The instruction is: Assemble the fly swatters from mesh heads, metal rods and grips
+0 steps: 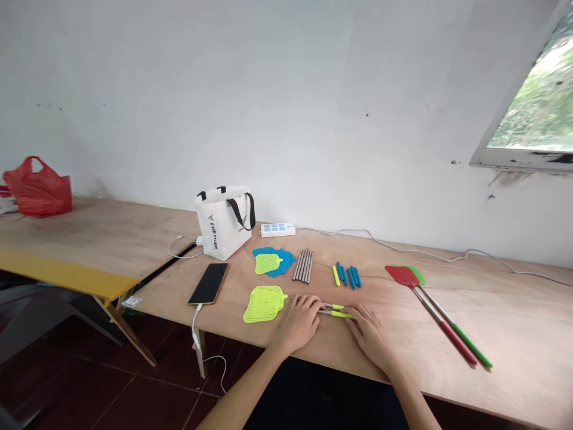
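Two silver rods with yellow grips, fly swatter handles (342, 314), lie side by side near the table's front edge. My left hand (303, 318) is closed over their bare metal end, which its fingers mostly hide. On the yellow grip ends my right hand (369, 334) rests with curled fingers, partly covering them. Just left of my left hand lie yellow mesh swatter heads (264, 303), apparently stacked. Behind them, a smaller-looking yellow head (267, 263) sits on blue swatter heads (283, 263). Several bare metal rods (303, 266) lie beyond my left hand.
Several blue grips (352, 277) and a yellow grip (335, 275) lie mid-table. Red (452, 340) and green (474, 346) fly swatters lie at right. A phone (209, 284) on a cable, a white bag (224, 227) and a power strip (277, 230) are at left and back.
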`<state>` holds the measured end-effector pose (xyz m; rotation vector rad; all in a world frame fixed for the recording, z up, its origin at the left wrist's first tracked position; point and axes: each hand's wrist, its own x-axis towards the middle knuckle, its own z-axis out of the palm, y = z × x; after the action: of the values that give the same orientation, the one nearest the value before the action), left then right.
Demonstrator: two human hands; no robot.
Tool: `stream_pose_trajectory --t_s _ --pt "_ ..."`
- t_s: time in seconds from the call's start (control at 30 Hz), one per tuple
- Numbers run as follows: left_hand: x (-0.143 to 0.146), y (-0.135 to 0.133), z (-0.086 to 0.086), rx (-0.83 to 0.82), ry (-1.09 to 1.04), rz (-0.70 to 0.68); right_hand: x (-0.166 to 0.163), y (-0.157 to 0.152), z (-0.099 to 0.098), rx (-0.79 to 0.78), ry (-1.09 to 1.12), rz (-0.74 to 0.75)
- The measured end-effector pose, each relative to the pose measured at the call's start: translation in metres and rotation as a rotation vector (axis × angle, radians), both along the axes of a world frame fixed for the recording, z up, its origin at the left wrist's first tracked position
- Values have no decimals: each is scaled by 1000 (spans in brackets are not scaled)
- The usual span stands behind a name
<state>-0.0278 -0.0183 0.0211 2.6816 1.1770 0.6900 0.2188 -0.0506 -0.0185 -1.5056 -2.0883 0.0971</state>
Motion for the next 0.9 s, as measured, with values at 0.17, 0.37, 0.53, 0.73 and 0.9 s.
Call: stream_pose_trajectory --t_s 0.17,0.37,0.53,0.73,0.9 --pt "-1 0 1 3 -12 1 11 -1 -1 -64 77 41" --pt "-1 -2 3 -8 7 8 10 2 -9 31 86 -24" --pt "0 -1 3 12 17 14 7 0 -5 28 79 -35" --pt "0 -1 -2 5 -1 4 7 -2 -1 11 55 -33" --pt "1 4 -8 17 -46 90 6 -1 -3 18 40 -34"
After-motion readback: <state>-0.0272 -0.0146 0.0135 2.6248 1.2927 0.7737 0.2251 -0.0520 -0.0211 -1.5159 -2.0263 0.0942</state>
